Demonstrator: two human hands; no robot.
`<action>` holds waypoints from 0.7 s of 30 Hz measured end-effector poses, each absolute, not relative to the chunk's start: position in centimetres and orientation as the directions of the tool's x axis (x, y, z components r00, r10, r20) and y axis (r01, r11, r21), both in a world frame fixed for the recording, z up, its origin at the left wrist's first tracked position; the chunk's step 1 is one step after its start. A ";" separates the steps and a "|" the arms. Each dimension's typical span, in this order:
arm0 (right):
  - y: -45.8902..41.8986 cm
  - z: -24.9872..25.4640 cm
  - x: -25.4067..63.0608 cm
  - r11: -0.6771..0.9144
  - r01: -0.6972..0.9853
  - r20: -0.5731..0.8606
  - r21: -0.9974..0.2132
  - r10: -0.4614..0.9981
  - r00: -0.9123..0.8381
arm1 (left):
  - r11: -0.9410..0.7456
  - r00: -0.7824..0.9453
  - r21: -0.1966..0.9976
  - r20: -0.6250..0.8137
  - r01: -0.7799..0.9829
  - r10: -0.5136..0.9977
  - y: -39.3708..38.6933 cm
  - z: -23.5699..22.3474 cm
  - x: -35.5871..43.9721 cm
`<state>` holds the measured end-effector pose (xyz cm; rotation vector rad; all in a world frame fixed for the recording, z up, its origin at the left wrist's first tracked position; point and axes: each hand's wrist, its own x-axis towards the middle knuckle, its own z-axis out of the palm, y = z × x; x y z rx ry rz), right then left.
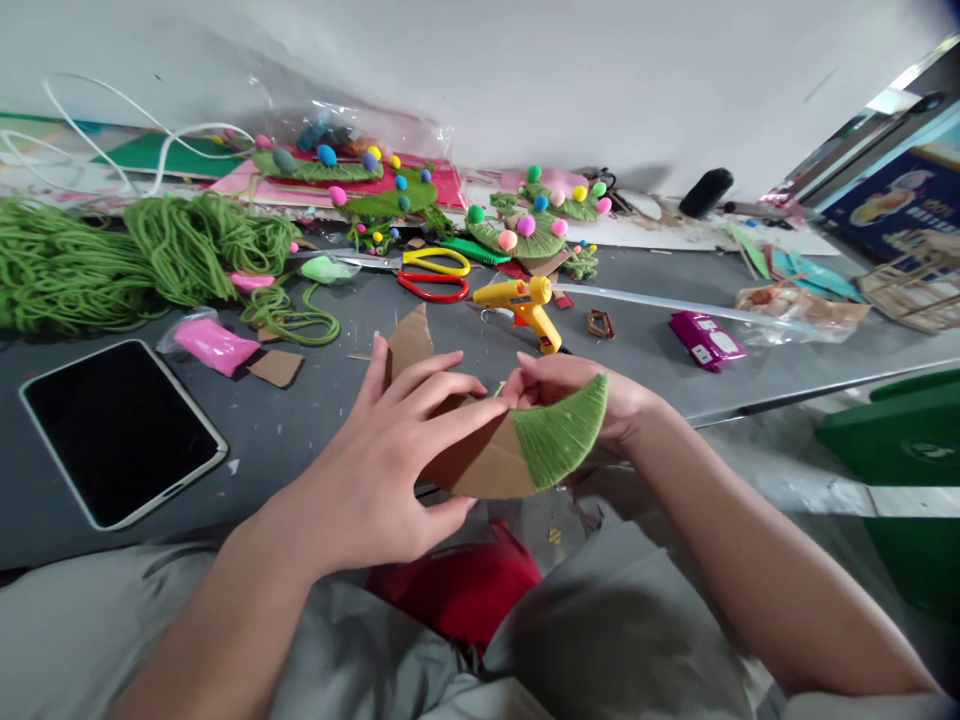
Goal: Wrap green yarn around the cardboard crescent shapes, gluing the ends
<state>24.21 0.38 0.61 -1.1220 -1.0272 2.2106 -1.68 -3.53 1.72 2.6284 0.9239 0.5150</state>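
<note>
Dark grey surface (281,420) set against a pale wall (562,80), its far side crowded with green shapes dotted with coloured balls (319,173). Near edge, above a grey-clothed lap (600,620): a crescent-shaped piece of flat brown cardboard (487,460), raised between two bare hands. Its right end wears a tight green yarn wrapping (566,435), strands laid side by side across the curve up to the tip, closing in a fairly clean line against bare card. Middle section plain brown; left tip, also bare, pokes up beyond the fingers. Left hand (375,460): fingers fanned over the card, thumb apart at the lower edge; cannot tell how firmly it grips. Right hand (562,376): partly behind the wrapped end, fingertips pinched together by the upper edge; what lies between them is hidden. Just beyond, a yellow glue gun (529,300) and scissors with red and yellow handles (435,275). Leftward, loose heaps of green yarn (67,265) and a black-screened tablet with a pale rim (124,430).
</note>
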 end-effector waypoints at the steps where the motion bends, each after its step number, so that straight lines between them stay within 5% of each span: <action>1: 0.6 0.9 24.6 -0.623 -0.023 -0.488 -0.782 0.635 -0.599 | -0.749 0.730 0.377 0.228 0.544 0.645 -3.6 1.7 -1.6; 7: 1.0 2.0 25.9 -0.497 0.154 -0.460 -0.854 0.583 -0.670 | -0.712 0.636 0.375 0.322 0.594 0.701 -3.7 1.2 -1.3; 11: 0.9 2.0 25.7 -0.443 0.046 -0.384 -0.895 0.716 -0.583 | -0.459 0.349 0.796 0.332 0.395 0.876 -3.0 0.5 -1.4; 14: 0.8 2.0 25.5 -0.384 0.060 -0.347 -0.922 0.745 -0.570 | -0.009 0.053 1.000 0.008 0.021 0.999 -2.2 0.4 -0.8; 17: 0.6 2.0 25.4 -0.279 0.164 -0.320 -0.946 0.728 -0.606 | 0.189 0.201 0.975 -0.163 -0.117 0.966 -1.8 0.6 -0.3; 21: 0.8 2.1 25.9 -0.126 0.299 -0.305 -0.946 0.660 -0.687 | 0.193 0.289 0.969 -0.143 -0.153 0.946 -1.7 0.7 -1.0</action>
